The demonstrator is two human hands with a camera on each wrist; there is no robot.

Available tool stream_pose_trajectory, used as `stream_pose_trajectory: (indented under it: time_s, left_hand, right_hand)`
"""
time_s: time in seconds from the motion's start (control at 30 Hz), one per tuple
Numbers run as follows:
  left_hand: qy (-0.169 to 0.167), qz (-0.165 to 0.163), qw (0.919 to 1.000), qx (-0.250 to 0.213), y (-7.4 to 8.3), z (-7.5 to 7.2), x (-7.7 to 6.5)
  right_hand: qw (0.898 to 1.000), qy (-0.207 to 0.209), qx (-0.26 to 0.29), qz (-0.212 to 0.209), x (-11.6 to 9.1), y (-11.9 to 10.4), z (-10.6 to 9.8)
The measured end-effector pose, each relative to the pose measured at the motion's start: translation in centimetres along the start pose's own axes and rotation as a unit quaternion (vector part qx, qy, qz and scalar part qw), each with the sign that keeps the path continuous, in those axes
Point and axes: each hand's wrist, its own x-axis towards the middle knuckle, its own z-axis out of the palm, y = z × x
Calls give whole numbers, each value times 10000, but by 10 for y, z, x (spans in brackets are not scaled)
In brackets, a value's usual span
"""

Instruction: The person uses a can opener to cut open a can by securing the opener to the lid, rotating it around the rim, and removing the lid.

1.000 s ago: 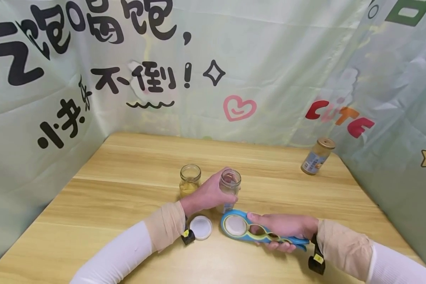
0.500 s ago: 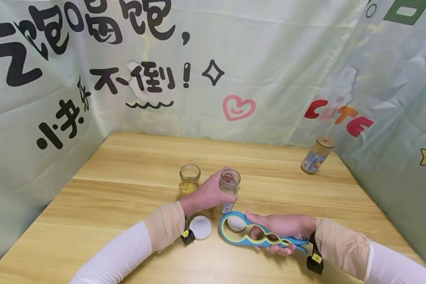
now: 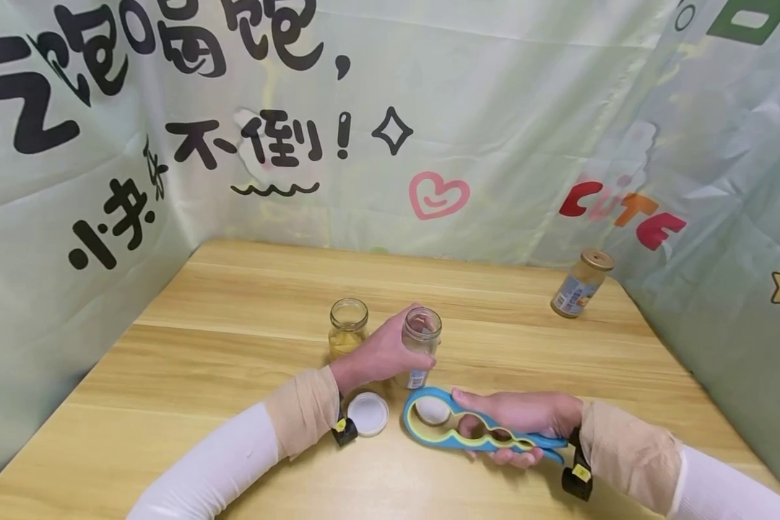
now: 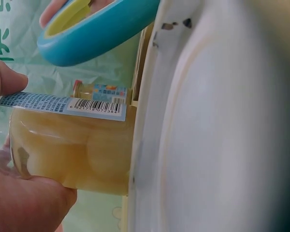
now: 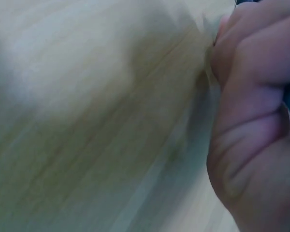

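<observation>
So the lid (image 3: 432, 410) is now showing below the opener (image 3: 451, 440) loop, not snug inside it like a second ago; I'm guessing the opener's coming free. Left hand (image 3: 383, 354) is gripping the lidless jar (image 3: 421, 345); right hand (image 3: 526, 413) is holding the opener front-right of that jar. Other lid (image 3: 367, 414) is lying front-left of it, other jar (image 3: 347, 343) standing left.

Head view bright; right wrist view dim, tabletop (image 5: 87, 145) blurred.
</observation>
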Motion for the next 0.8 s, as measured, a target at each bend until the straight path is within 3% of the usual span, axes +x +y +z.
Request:
stream_pose_trajectory:
  time_s: [0.4, 0.67, 0.8]
  left_hand:
    - [274, -33, 9991, 324, -1, 2, 2]
    - [401, -113, 9960, 797, 2, 0, 2]
    - [621, -145, 9933, 966, 5, 0, -1]
  right_hand:
    - [9985, 340, -65, -416, -18, 6, -1]
    - [9958, 739, -159, -514, -30, 13, -4]
    - [9938, 822, -372, -646, -34, 16, -6]
